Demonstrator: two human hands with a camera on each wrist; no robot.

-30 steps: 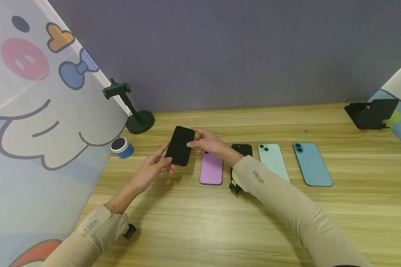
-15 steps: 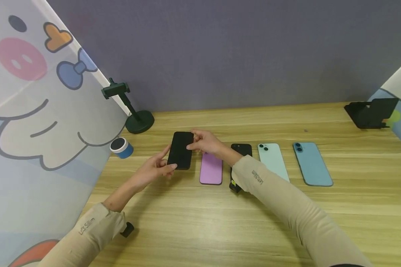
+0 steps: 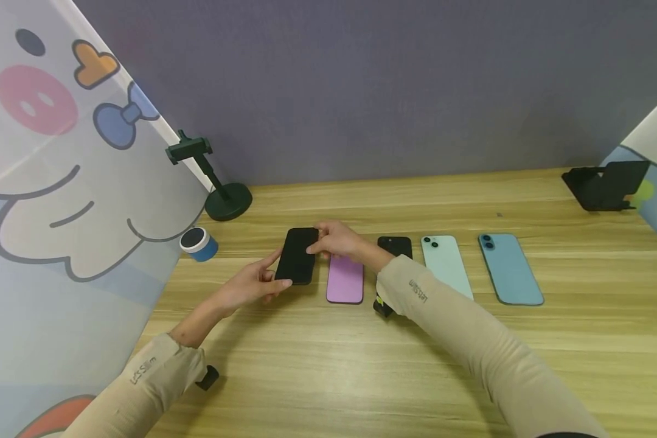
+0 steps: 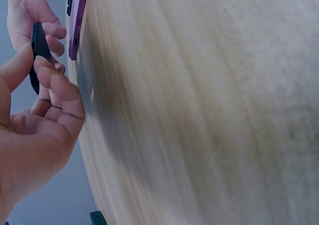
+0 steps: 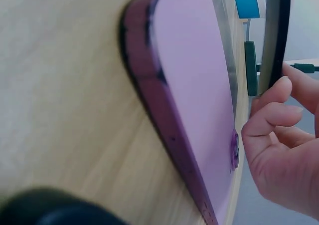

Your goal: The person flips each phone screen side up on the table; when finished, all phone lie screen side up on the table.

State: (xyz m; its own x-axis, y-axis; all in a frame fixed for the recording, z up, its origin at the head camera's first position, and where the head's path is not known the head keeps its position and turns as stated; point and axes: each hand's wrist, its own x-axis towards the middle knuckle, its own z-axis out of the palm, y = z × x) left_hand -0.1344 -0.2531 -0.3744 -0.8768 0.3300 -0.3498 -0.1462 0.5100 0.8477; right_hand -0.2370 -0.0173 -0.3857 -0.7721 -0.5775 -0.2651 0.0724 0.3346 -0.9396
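A phone (image 3: 297, 257) with its black screen up is held between both hands, left of a purple phone (image 3: 345, 281). My left hand (image 3: 250, 285) pinches its lower left corner, thumb on top. At the upper right edge my right hand (image 3: 336, 239) pinches it between thumb and fingers. In the left wrist view the phone (image 4: 41, 48) shows edge-on, above the wooden table. The right wrist view has the purple phone (image 5: 194, 75) lying flat, back up, under my right hand (image 5: 284, 150).
Right of the purple phone lie a black phone (image 3: 395, 244), partly behind the right sleeve, a pale green phone (image 3: 446, 265) and a blue phone (image 3: 511, 269). A dark green phone stand (image 3: 228, 201), a blue-and-white jar (image 3: 199, 244) and a black stand (image 3: 606, 186) stand near the walls.
Both hands have brought the black-screened phone down toward the near side of the table. It has turned to sit straighter, more in line with the purple phone.
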